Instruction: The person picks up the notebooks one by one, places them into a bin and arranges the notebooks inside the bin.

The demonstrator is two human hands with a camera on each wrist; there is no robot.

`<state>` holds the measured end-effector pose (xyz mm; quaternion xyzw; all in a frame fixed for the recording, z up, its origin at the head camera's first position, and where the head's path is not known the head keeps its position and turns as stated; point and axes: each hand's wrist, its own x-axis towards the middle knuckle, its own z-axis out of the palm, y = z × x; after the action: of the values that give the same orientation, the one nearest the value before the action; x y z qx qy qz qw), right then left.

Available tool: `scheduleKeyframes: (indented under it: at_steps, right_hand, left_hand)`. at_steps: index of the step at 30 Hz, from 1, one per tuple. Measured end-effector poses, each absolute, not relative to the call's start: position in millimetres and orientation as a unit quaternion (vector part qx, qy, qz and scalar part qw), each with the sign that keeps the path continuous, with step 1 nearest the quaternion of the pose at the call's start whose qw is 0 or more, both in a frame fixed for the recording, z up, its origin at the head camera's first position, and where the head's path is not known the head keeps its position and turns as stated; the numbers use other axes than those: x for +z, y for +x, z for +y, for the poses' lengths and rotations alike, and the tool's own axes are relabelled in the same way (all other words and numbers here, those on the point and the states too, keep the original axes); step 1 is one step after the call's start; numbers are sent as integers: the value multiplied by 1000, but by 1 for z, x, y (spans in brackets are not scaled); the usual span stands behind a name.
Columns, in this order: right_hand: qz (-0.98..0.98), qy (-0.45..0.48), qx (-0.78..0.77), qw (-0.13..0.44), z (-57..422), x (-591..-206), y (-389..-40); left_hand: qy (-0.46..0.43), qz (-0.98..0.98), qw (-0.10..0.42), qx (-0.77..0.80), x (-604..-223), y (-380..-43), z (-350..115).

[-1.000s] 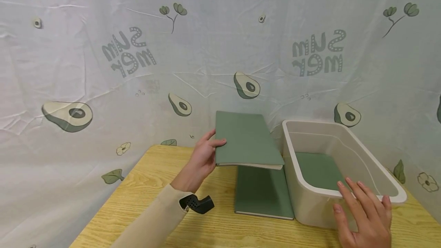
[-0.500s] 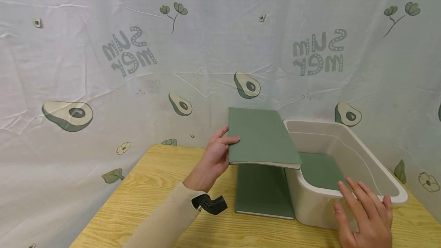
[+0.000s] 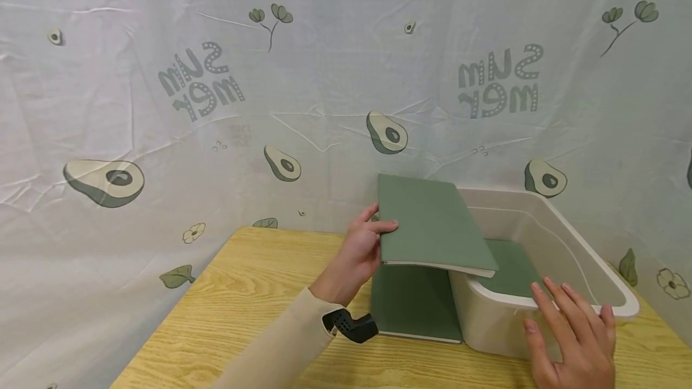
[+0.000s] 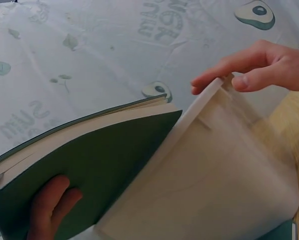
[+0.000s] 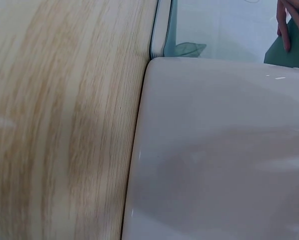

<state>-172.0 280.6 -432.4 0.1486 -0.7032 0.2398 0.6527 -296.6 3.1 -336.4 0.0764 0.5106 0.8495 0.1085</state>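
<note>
My left hand [image 3: 361, 249] grips a green notebook [image 3: 432, 221] by its left edge, thumb on top and fingers underneath. The notebook is held raised, its right part over the left rim of a beige plastic bin [image 3: 540, 221]. From below, the left wrist view shows the fingers [image 4: 49, 200] pressed to its cover and the pages slightly bowed. My right hand [image 3: 575, 335] rests with straight fingers on the bin's near right rim. Inside the bin lies another green notebook [image 3: 513, 269]. A further green notebook [image 3: 418, 305] lies on the table, partly hidden under the held one.
The wooden table [image 3: 259, 293] extends left of the bin. A pale curtain [image 3: 324, 77] printed with avocados hangs behind it. A black strap piece [image 3: 351, 325] shows at my left cuff.
My left hand has carried the notebook rightward from above the table notebook to over the bin's left rim. The right hand has stayed on the bin.
</note>
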Motion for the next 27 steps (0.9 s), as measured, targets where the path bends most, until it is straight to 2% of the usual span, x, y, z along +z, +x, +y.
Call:
scheduleKeyframes:
  at_steps: [16,27]
  right_hand:
    - [-683,158,243,670,278,-429,-175]
    - [-674,167,239,678,278,-429,-178]
  left_hand:
    - [49,508,93,855,-340,-297,45]
    - [29,517,101,850,-335,-293,85]
